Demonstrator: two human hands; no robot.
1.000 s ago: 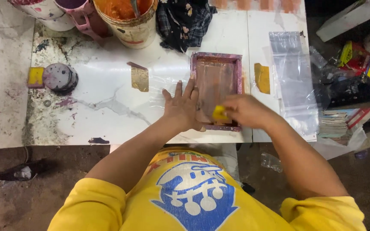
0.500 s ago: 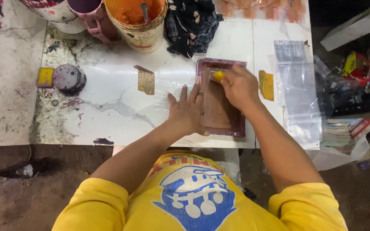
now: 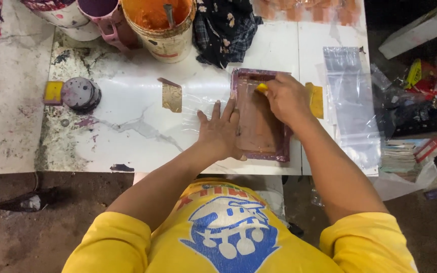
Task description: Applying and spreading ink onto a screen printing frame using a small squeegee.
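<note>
A small purple-framed printing screen (image 3: 260, 119) lies flat on the white marble-patterned table (image 3: 127, 136), right of the frame's centre. The left hand (image 3: 222, 132) presses flat, fingers spread, on the screen's left edge and the clear plastic sheet (image 3: 198, 108) beside it, holding nothing. The right hand (image 3: 287, 98) is closed around a small yellow squeegee (image 3: 262, 88) at the screen's upper end. Just right of the screen lies a yellow card (image 3: 317, 100), then a stack of clear plastic bags (image 3: 352, 101). An orange paint bucket (image 3: 160, 25) stands at top centre, a dark patterned cloth (image 3: 223, 28) beside it. A round purple-stained lid (image 3: 79, 93) sits at left.
</note>
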